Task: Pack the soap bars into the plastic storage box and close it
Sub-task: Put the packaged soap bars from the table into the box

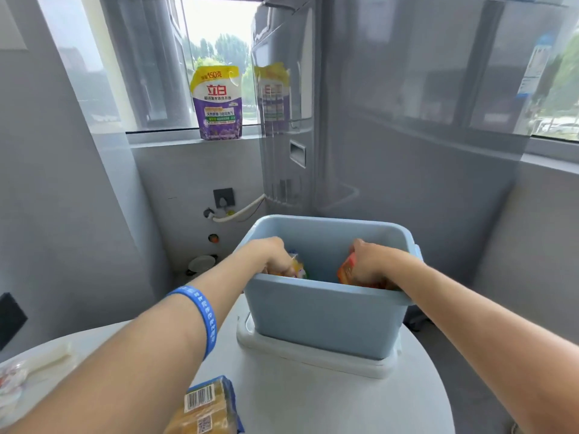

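A light blue plastic storage box (326, 321) stands open on its white lid (313, 355) on a round white table. Both my hands reach down inside the box. My left hand (272, 256) is closed on a yellowish wrapped soap bar (299, 267) at the box's left side. My right hand (372, 264) is closed on an orange wrapped soap bar (346, 272) at the right side. The box's near wall hides my fingertips and the box floor. Another yellow soap pack (205, 408) with a barcode lies on the table near me, under my left forearm.
The round white table (313, 402) ends just right of the box. Clear plastic wrapping (12, 380) lies at its left edge. A purple detergent pouch (217, 103) stands on the window sill. A tall grey appliance (288, 104) rises behind the box.
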### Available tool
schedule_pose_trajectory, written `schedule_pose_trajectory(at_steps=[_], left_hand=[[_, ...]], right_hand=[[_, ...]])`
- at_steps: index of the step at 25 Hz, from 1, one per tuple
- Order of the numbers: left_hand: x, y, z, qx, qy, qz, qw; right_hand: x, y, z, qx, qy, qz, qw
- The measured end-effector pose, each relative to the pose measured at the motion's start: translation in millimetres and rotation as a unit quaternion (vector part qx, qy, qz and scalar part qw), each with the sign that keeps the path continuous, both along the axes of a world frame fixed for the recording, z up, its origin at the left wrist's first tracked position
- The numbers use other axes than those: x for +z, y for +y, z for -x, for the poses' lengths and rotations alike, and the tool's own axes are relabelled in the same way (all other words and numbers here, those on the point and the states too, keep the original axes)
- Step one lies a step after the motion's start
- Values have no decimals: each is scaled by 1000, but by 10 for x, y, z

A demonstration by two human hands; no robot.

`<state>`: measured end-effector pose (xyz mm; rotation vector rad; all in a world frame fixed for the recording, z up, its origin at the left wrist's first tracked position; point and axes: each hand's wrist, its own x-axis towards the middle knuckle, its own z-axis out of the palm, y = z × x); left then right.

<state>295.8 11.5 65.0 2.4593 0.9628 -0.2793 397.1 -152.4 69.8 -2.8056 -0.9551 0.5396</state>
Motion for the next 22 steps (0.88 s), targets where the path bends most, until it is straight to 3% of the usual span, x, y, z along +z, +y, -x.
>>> schedule_pose_trajectory(at_steps=[2, 7, 13, 16, 19, 22], left_hand=[[-31, 36, 5, -30, 62, -43, 997], [-28, -44, 17, -79, 120, -117, 983], [-45, 9, 72, -54, 37, -76, 995], [-66, 4, 89, -139, 97, -96, 981], [-85, -47, 65, -242, 143, -54, 958], [-104, -98, -7, -259, 174, -47, 949]], right_hand=[[-66, 49, -34, 6, -1, 36, 999], [-89, 54, -9, 27, -26, 136, 990], [-48, 61, -19, 38, -13, 62, 997], [-45, 64, 30, 41, -54, 80, 994], [-94, 88, 34, 89, -95, 112, 985], [-122, 117, -27, 127, -70, 128, 981]])
